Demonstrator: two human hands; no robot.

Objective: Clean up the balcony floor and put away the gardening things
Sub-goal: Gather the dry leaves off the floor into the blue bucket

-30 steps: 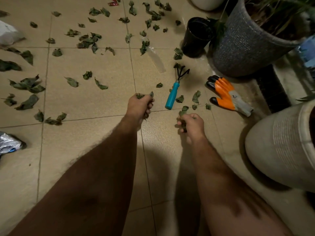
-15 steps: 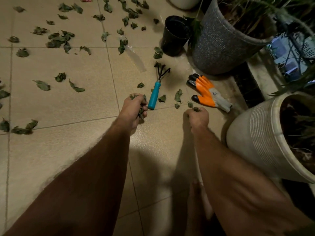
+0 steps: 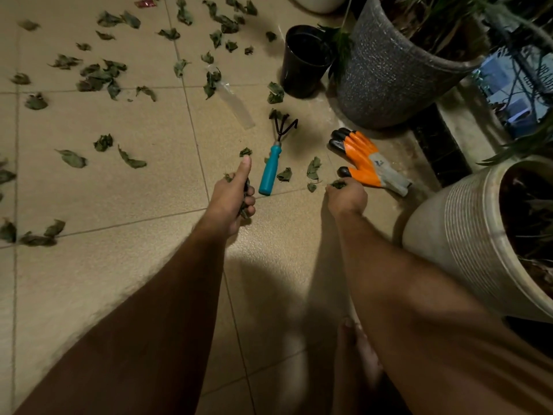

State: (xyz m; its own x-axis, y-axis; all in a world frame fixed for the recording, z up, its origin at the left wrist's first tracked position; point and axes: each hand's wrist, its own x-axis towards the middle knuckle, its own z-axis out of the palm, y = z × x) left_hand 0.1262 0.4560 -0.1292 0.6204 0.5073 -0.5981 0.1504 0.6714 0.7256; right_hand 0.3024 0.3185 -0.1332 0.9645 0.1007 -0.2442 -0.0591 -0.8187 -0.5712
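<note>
Several dry green leaves (image 3: 98, 76) lie scattered over the beige tiled floor (image 3: 119, 199). My left hand (image 3: 235, 194) grips a bunch of leaves, its thumb stretched toward one small leaf (image 3: 245, 151). My right hand (image 3: 347, 199) holds leaves too, down at the floor beside a few loose ones (image 3: 313, 169). Between the hands lies a hand rake with a teal handle (image 3: 270, 170). An orange and grey glove (image 3: 366, 160) rests just beyond my right hand.
A small black pot (image 3: 303, 62) and a large dark speckled planter (image 3: 389, 70) stand at the back right. A pale ribbed planter (image 3: 466, 235) is close on the right. A clear plastic bottle (image 3: 235, 104) lies on the tiles. My bare foot (image 3: 356, 354) shows below.
My right hand has moved right, toward the glove, gathering leaves. My left thumb now stretches out toward a leaf by the rake handle. The view has shifted right.
</note>
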